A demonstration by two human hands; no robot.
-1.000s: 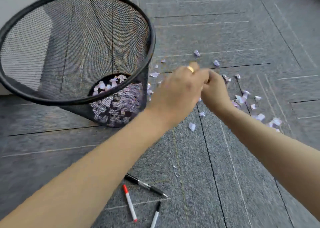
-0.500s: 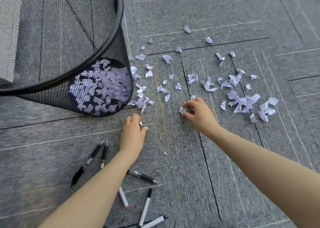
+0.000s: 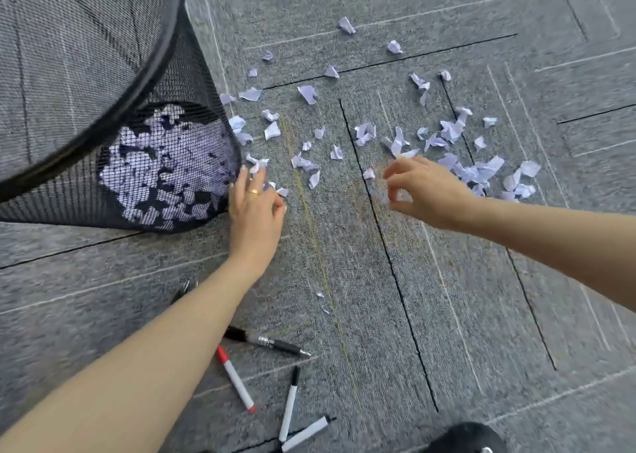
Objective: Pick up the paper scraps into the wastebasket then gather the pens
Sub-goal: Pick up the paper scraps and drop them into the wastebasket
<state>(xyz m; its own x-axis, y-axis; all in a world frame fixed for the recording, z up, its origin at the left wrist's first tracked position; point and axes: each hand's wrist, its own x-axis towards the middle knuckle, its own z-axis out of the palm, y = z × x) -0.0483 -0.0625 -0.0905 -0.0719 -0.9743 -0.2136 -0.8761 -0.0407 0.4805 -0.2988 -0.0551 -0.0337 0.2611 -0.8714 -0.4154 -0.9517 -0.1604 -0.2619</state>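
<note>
The left hand [image 3: 256, 208] lies spread on scraps [image 3: 478, 172] by the bin [image 3: 192, 73]; the right hand [image 3: 425, 191] is half open, empty. Paper's light and crumply: pinch gently

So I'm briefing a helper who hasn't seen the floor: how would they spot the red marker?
Start at the wastebasket, then look nearer the person, past the left forearm, to the pens. The red marker alone has red ends; its neighbours are black-capped or all black.

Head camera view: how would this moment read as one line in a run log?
stage: scrap pickup | left hand: on scraps beside wastebasket | right hand: open above carpet | pens: untouched
</note>
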